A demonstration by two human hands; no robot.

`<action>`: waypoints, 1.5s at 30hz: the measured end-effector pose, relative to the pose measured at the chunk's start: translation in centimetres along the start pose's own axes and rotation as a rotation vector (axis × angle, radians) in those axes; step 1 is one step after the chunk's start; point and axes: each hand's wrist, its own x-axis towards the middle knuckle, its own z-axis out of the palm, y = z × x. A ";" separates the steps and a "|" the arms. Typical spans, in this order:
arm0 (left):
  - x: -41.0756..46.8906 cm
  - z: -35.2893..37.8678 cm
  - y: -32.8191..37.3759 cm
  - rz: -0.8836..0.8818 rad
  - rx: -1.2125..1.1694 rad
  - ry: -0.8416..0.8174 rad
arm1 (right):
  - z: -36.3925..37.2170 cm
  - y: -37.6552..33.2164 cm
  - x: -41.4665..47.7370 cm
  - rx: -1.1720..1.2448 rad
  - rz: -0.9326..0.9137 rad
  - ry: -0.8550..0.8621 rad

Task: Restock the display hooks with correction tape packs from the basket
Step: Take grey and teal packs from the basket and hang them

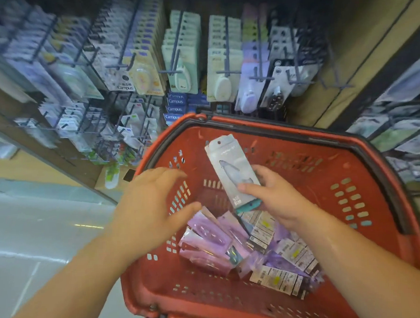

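Your right hand (274, 199) grips a grey pack (231, 172) above the red basket (366, 189), where purple packs (208, 241) lie heaped; your left hand (153, 205) hovers spread and empty. Picking is under way; next, likely find a matching hook (260, 77) and thread the pack's hole.

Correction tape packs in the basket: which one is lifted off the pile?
The pale blue-grey pack, which the right hand grips by its lower end. The other packs, mostly purple, lie loose in the red basket.
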 end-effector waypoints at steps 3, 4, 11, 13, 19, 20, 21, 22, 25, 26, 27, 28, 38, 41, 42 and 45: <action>1.9 -0.3 3.7 -0.307 -0.463 0.033 | 1.0 -3.2 -3.2 0.042 -0.145 -0.006; 2.7 -0.1 4.9 -0.354 -0.628 0.008 | 1.3 -3.9 -4.0 0.032 -0.187 -0.014; 5.7 -1.2 12.8 -0.458 -1.400 -0.009 | -1.2 -7.3 -8.2 0.002 -0.374 -0.187; 5.9 -1.4 13.9 -0.423 -1.432 -0.004 | -2.7 -7.9 -8.9 -0.016 -0.410 -0.179; 6.1 -3.3 16.0 -0.376 -1.484 0.106 | -4.7 -9.7 -9.7 0.038 -0.441 -0.151; 6.0 -3.8 16.1 -0.368 -1.484 0.127 | -4.6 -10.1 -9.7 0.048 -0.462 -0.150; 6.0 -4.4 16.2 -0.358 -1.480 0.145 | -4.5 -10.6 -9.8 0.067 -0.475 -0.152; 6.0 -5.0 16.2 -0.341 -1.474 0.157 | -4.2 -11.1 -9.9 0.095 -0.481 -0.158; 6.1 -7.0 15.7 -0.273 -1.464 0.204 | -2.5 -12.6 -10.0 0.223 -0.480 -0.200; 6.1 -7.6 15.3 -0.263 -1.462 0.231 | -1.6 -13.2 -9.9 0.263 -0.484 -0.195; 6.1 -8.4 14.9 -0.254 -1.458 0.260 | -0.7 -13.8 -9.8 0.298 -0.489 -0.178; 6.0 -9.1 14.3 -0.246 -1.449 0.291 | 0.2 -14.4 -9.5 0.329 -0.497 -0.150; 5.7 -17.5 2.0 -0.088 -1.263 0.213 | 11.0 -20.0 -6.2 0.223 -0.729 0.265; 5.9 -20.7 -0.8 -0.038 -1.246 0.144 | 14.9 -22.1 -5.8 0.245 -0.782 0.351; 6.1 -21.7 -1.4 -0.022 -1.236 0.126 | 16.0 -23.0 -5.9 0.268 -0.802 0.375; 7.1 -24.9 -2.6 0.042 -1.173 0.103 | 18.1 -25.9 -6.4 0.344 -0.855 0.424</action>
